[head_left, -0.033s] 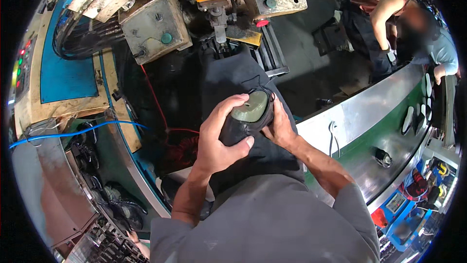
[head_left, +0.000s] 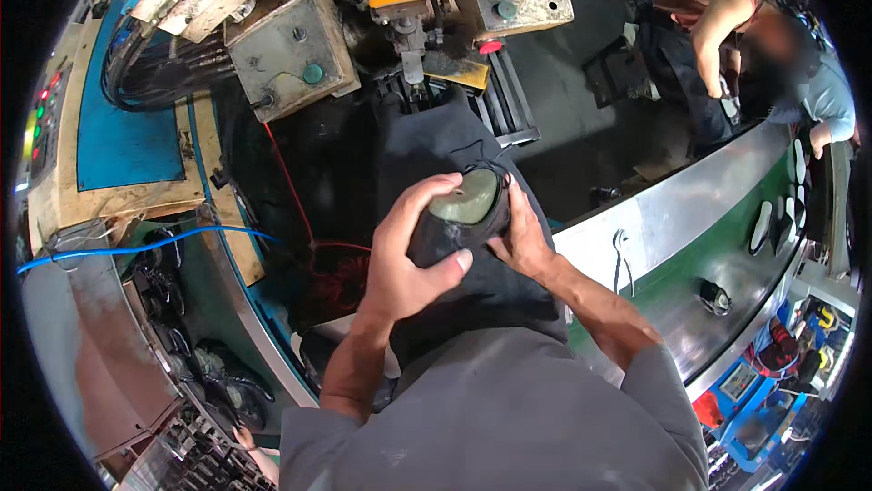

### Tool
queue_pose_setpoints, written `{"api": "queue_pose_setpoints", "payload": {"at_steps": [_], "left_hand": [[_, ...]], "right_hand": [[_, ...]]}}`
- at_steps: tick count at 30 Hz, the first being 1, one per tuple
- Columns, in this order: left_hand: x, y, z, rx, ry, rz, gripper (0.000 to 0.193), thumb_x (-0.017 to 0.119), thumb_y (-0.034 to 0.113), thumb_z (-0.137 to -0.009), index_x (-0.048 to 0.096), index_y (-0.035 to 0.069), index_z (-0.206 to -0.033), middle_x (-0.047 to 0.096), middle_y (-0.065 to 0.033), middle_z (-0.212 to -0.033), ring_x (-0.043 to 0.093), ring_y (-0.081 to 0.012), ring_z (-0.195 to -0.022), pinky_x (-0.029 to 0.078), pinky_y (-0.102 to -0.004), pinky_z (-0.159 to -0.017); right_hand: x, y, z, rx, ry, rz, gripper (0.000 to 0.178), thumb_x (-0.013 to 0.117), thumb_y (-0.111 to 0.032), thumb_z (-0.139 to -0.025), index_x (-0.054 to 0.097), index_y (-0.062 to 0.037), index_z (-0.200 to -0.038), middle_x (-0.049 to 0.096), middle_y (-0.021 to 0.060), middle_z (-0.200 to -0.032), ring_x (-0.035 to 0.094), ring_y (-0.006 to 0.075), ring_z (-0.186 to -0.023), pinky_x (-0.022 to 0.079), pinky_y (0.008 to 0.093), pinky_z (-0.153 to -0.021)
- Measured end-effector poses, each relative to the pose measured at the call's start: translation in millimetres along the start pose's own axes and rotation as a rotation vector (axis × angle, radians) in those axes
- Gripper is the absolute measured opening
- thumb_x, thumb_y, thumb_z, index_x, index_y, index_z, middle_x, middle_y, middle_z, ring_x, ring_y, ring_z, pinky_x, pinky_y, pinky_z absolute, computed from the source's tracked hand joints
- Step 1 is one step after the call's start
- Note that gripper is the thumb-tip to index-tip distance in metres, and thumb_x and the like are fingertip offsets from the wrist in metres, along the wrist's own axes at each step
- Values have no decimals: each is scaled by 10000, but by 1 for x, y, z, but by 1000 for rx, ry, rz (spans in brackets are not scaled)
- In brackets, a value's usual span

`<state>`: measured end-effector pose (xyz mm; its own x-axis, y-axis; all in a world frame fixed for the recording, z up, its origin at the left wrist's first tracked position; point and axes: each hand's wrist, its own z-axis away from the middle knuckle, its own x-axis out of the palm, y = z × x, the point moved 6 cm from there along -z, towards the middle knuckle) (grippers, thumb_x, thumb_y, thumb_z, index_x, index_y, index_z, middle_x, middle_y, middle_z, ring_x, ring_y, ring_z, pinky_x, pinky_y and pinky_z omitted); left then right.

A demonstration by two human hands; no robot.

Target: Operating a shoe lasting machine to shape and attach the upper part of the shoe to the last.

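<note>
In front of my lap I hold a black shoe upper (head_left: 440, 244) with a green shoe last (head_left: 465, 202) inside it. The last's rounded top shows through the upper's opening, with a small dark hole near its edge. My left hand (head_left: 404, 250) wraps the near left side, fingers over the top by the last and thumb lower down. Closed on the right edge of the opening is my right hand (head_left: 525, 232). Thin dark lace or thread loops stand at the far rim. The underside of the upper is hidden.
A machine with control boxes (head_left: 289, 59) stands ahead. A blue hose (head_left: 163, 241) crosses on the left, above a green belt with black shoes (head_left: 227, 377). On the right, a metal-edged green conveyor (head_left: 668, 309) carries pale-edged shoe parts (head_left: 761, 228). A co-worker (head_left: 708, 14) sits far right.
</note>
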<state>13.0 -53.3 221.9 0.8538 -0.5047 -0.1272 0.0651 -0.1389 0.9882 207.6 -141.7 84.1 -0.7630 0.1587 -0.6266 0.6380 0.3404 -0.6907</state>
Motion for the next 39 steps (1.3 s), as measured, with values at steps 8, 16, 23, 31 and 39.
{"api": "queue_pose_setpoints", "payload": {"at_steps": [8,16,23,31,39], "left_hand": [[-26,-103,-6,-158,483,799,659,405,403,-1203,184,152,-1771,389,-103,-1739,438,-261,-1560,360,-439,-1289],[-43,-160,7,-337,761,529,639,543,256,-1162,295,59,-1717,478,-150,-1625,523,-261,-1427,435,-394,-1188],[-43,-143,-13,-430,726,646,678,613,238,-1141,298,99,-1725,506,-139,-1597,539,-263,-1417,455,-395,-1171],[-66,-177,-71,-126,439,187,782,726,326,-1064,334,127,-1711,507,-216,-1602,528,-367,-1452,399,-496,-1227],[-10,-206,-73,-50,282,-862,491,770,223,-928,680,50,-1377,560,-163,-1502,452,-402,-1477,356,-599,-1228]], "right_hand": [[-1,-64,-84,720,-482,-1024,1099,886,-277,-954,179,62,-1724,344,245,-1720,385,284,-1575,391,412,-1276],[39,-53,-91,337,-583,-267,1203,934,-414,-870,204,-3,-1734,361,391,-1645,430,527,-1521,447,505,-1229],[16,-97,-90,-37,-565,302,991,918,-177,-734,533,-411,-1617,204,315,-1751,566,526,-1172,579,572,-1027],[-85,-143,-234,-138,-182,453,857,869,-207,-788,600,-360,-1587,246,329,-1736,554,549,-1308,558,569,-1074],[-52,-68,-379,-23,2,620,818,806,-296,-891,502,-368,-1647,260,342,-1723,541,597,-1295,496,605,-1130]]}}
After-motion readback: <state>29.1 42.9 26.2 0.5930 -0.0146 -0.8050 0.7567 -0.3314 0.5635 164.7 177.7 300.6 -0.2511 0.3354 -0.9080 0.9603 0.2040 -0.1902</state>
